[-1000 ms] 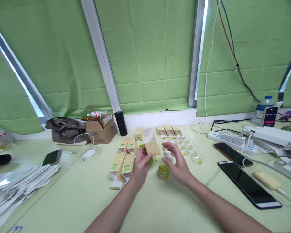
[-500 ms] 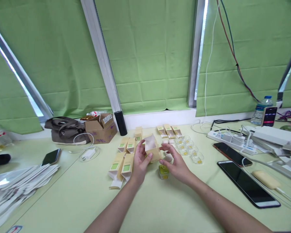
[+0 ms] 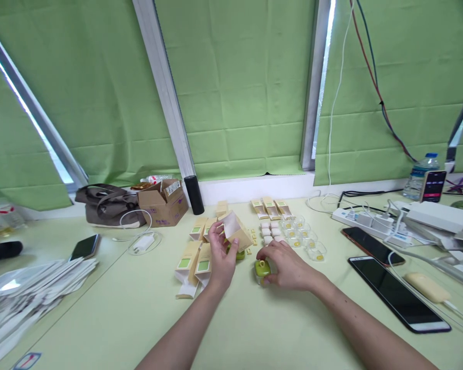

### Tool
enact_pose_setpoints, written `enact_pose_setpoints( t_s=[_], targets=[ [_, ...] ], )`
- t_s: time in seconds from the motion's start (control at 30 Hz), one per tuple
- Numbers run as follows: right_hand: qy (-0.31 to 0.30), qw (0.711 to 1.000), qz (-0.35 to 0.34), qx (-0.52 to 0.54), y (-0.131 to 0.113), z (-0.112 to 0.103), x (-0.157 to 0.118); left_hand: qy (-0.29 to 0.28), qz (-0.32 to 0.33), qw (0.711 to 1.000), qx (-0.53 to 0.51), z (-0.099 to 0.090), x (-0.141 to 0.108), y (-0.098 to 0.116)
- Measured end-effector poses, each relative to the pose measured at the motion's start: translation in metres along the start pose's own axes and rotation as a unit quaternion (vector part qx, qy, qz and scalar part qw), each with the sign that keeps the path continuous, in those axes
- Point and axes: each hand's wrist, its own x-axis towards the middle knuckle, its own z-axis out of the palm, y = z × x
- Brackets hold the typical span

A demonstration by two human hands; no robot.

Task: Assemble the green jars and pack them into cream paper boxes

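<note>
My left hand [image 3: 223, 257] holds an open cream paper box [image 3: 237, 232] tilted, its white inner flap up. Fingers of my right hand [image 3: 283, 264] are round a small clear container with a green top [image 3: 261, 270] on the table. Another green piece [image 3: 239, 254] shows just under the held box. Left of my left hand lie cream boxes with green windows [image 3: 185, 263]. Beyond my right hand are small white pieces [image 3: 266, 232] in rows and clear cups with yellow centres [image 3: 293, 241]. Small yellow pieces [image 3: 254, 237] form a column between them and the held box.
More cream boxes [image 3: 270, 208] stand at the back. A cardboard box [image 3: 162, 208], grey bag [image 3: 110, 205] and black cylinder [image 3: 194, 195] are back left. Phones [image 3: 399, 293], a power strip [image 3: 370, 226] and cables lie at right. Paper strips [image 3: 54, 293] fill the left.
My right hand has moved from beside the held box down to the green-topped container and closed on it. The box in my left hand has tilted; the white pieces are now more visible.
</note>
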Motion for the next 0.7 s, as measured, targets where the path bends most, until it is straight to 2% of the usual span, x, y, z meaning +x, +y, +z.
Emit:
enact_pose_setpoints(
  t_s=[0.13, 0.3, 0.53, 0.7],
  targets=[
    [0.027, 0.999, 0.006, 0.022, 0.004, 0.0, 0.001, -0.029, -0.003, 0.999, 0.031, 0.0, -0.002, 0.0],
    [0.101, 0.988, -0.007, 0.118, 0.011, -0.01, 0.002, -0.057, -0.011, 0.997, 0.043, 0.0, -0.004, -0.002],
    [0.238, 0.936, -0.049, 0.255, 0.02, -0.016, 0.001, -0.074, -0.026, 0.995, 0.058, 0.002, -0.007, 0.006],
    [0.31, 0.901, -0.067, 0.296, 0.017, -0.015, -0.001, -0.165, 0.005, 0.975, 0.15, 0.003, -0.016, 0.014]
  ],
)
